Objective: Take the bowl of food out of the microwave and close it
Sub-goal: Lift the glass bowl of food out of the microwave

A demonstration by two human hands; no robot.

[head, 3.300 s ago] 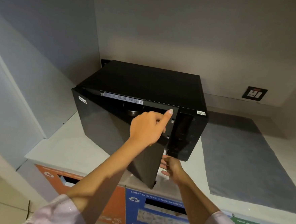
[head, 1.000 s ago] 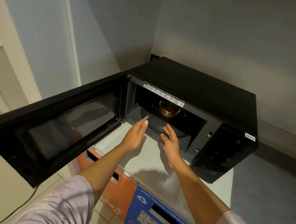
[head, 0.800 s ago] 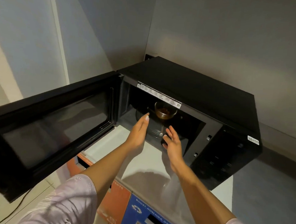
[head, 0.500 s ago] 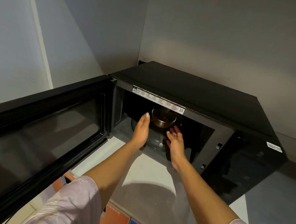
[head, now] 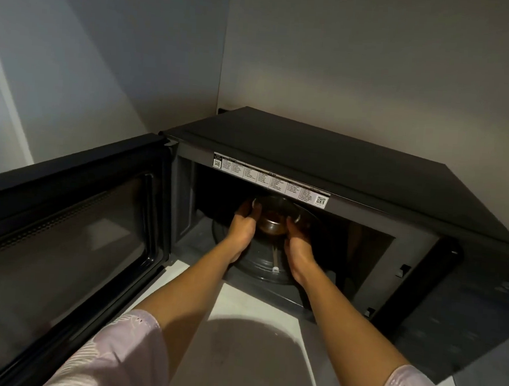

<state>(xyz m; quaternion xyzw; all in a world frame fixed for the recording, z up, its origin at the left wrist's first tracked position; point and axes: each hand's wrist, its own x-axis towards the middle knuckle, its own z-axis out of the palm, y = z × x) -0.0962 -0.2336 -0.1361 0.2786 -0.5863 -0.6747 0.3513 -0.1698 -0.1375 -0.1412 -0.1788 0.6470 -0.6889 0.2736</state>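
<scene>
Two hands inside the microwave (head: 325,155), both on the bowl (head: 275,218).
Left hand (head: 243,226) and right hand (head: 299,245) cup opposite sides of the glass bowl, fingers (head: 254,206) curled round its rim. Bowl with brown food sits on the turntable (head: 264,266). Door (head: 64,218) swung fully open, left. Microwave on white bench (head: 239,300).

The microwave (head: 325,155) sits on the worktop (head: 239,300) in a wall corner, its door (head: 64,227) swung out left. Inside, the bowl (head: 275,218) stands on the turntable (head: 260,262), between both hands.
</scene>
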